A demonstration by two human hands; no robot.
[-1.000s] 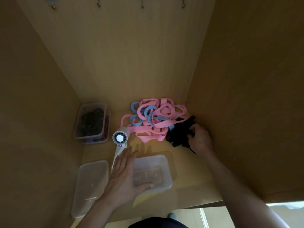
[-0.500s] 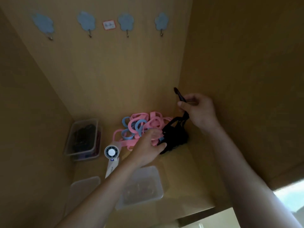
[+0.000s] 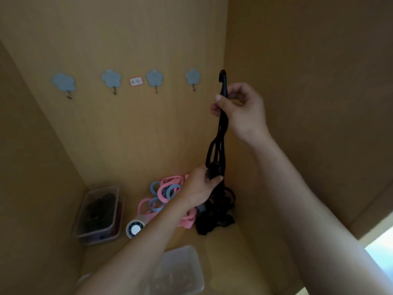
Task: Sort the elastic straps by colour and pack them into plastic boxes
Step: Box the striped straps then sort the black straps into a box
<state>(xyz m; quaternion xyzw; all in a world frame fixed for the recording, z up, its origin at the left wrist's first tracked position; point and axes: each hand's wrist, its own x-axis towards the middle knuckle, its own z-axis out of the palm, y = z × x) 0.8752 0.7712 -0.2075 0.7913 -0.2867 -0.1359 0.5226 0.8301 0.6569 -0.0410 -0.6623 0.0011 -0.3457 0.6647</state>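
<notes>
My right hand (image 3: 240,111) pinches the top of a bunch of black elastic straps (image 3: 220,135) and holds it high by the right cabinet wall. Lower down, my left hand (image 3: 200,188) grips the same hanging straps. The rest of the black straps (image 3: 214,218) lie heaped on the shelf in the right corner. A tangle of pink and blue straps (image 3: 163,192) lies to their left, partly hidden by my left arm. A clear plastic box (image 3: 180,271) stands near the front edge. Another clear box (image 3: 97,211) at the left holds dark items.
A small white hand-held fan (image 3: 135,229) lies on the shelf beside the pink straps. Several blue flower-shaped hooks (image 3: 154,78) and a small red-edged label (image 3: 136,81) are on the back wall. Wooden cabinet walls close in on the left and right.
My right hand has lifted the black straps from the shelf to high by the right wall. My left hand left the front box and took hold of the hanging straps. The view tilted upward.
</notes>
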